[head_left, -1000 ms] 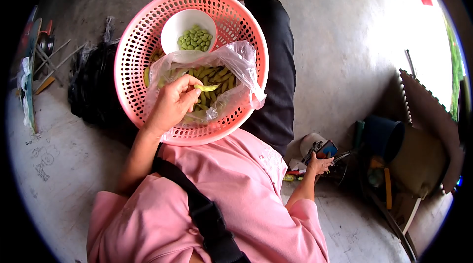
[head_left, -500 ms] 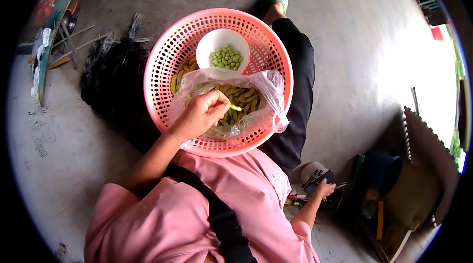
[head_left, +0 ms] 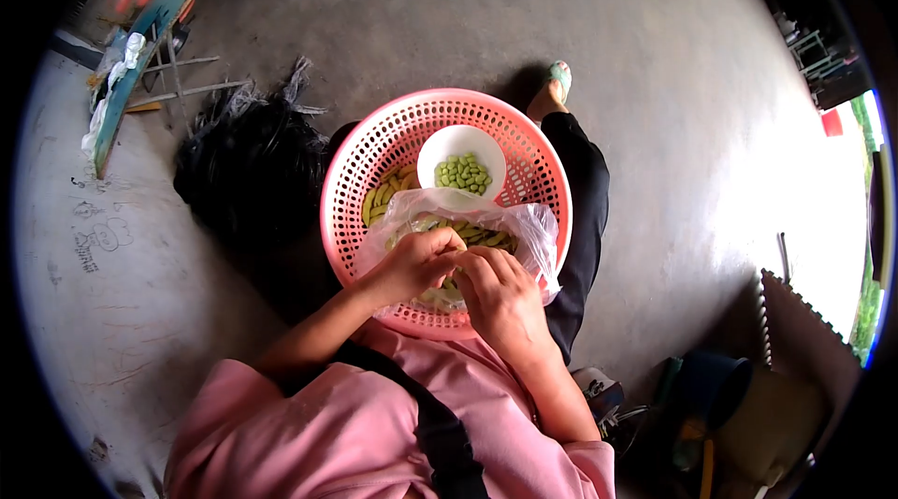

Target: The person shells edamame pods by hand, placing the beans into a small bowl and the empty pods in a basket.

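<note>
My left hand [head_left: 417, 267] is closed in a pinch over a clear plastic bag [head_left: 531, 226] of green-yellow bean pods [head_left: 485, 237]. Its fingertips meet those of my right hand [head_left: 502, 296], also closed, around a bean pod that the fingers almost wholly hide. The bag lies open inside a pink perforated basket [head_left: 348, 179] on my lap. Toward the basket's far side sits a white bowl [head_left: 438, 146] with shelled green beans [head_left: 464, 174] in it. More loose pods [head_left: 382, 200] lie in the basket, left of the bowl.
A black plastic bag [head_left: 248, 162] is on the floor to the left. Beyond it leans a teal board [head_left: 131, 78]. A dark blue bucket [head_left: 716, 387] and a brown foam mat [head_left: 804, 340] are at the lower right, near a white container [head_left: 595, 383].
My right hand has come up from beside the white container at lower right to meet my left hand over the bag. The view has shifted, so the basket appears lower and further right.
</note>
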The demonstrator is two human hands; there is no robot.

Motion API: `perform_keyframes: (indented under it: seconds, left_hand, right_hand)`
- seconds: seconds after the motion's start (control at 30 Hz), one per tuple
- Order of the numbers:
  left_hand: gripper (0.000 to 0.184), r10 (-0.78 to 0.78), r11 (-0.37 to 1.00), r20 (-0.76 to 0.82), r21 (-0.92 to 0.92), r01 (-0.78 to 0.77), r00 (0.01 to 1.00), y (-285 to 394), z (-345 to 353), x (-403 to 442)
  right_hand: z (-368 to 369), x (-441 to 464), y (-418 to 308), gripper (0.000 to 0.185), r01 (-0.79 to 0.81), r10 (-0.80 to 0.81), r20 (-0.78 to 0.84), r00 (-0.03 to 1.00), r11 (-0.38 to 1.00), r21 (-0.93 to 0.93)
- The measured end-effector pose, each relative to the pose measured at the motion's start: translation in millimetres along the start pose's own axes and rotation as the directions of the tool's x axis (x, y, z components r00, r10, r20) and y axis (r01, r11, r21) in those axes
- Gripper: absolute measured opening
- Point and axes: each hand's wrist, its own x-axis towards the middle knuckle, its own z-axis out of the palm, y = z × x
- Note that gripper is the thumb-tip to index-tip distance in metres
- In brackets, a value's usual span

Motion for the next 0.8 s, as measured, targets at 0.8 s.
perform_keyframes:
  seconds: [0.8]
  left_hand:
    - [0.014, -0.103, 0.937, -0.049, -0.34, 0.081, 0.993, -7.4, -2.6, 6.7]
  right_hand:
    - [39.6, -3.1, 34.3, 0.007, -0.464, 0.463, 0.068, 0.884, 0.846, 0.264]
